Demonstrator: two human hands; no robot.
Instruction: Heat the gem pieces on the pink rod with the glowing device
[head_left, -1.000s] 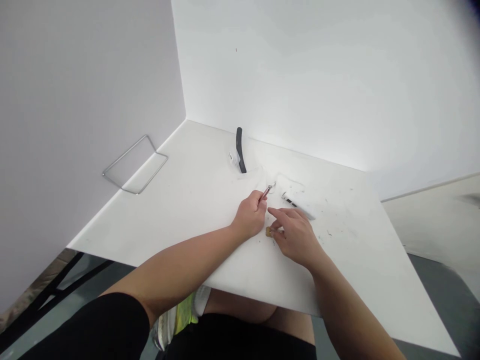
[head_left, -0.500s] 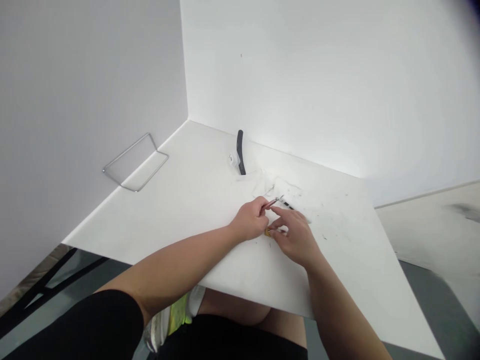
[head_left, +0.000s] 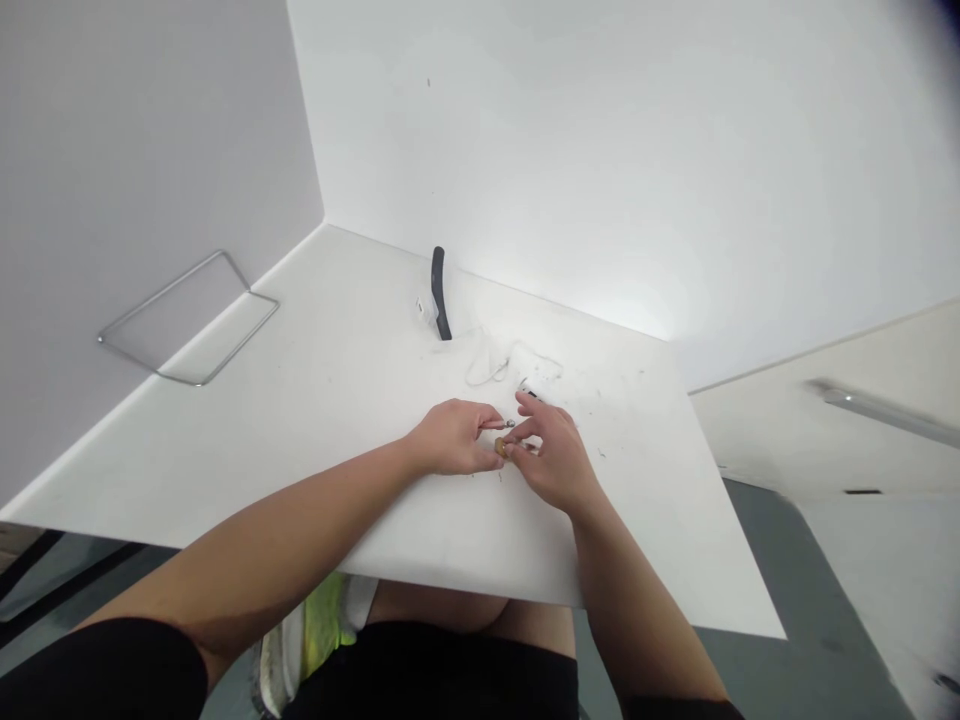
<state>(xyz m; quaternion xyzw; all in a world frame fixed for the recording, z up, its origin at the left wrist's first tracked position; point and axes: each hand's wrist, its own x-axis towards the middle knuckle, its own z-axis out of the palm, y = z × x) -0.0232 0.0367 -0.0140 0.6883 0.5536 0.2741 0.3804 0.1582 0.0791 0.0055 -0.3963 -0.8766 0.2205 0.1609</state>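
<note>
Over the white table (head_left: 330,390), my left hand (head_left: 450,437) is closed round a thin reddish tool with a metal tip (head_left: 504,424), which points right. Its thumb reaches the small yellowish piece (head_left: 500,448) between the hands. My right hand (head_left: 553,455) pinches that piece between thumb and fingertips, with other fingers raised. I cannot make out what kind of thing the piece is. Just behind the right fingers lies a small white-and-black object (head_left: 530,391), partly covered by them. A thin white cord (head_left: 487,377) loops on the table beyond my hands.
A curved black handle (head_left: 439,295) lies farther back, with a clear plastic piece bearing a white label (head_left: 421,307) beside it. At the left, a bent metal wire frame (head_left: 159,297) leans on the wall. Small dark scraps (head_left: 601,453) dot the tabletop.
The view has turned, so everything sits farther left. The tool in my left hand has tilted from pointing up-right to nearly level, and my left thumb has come to the yellowish piece.
</note>
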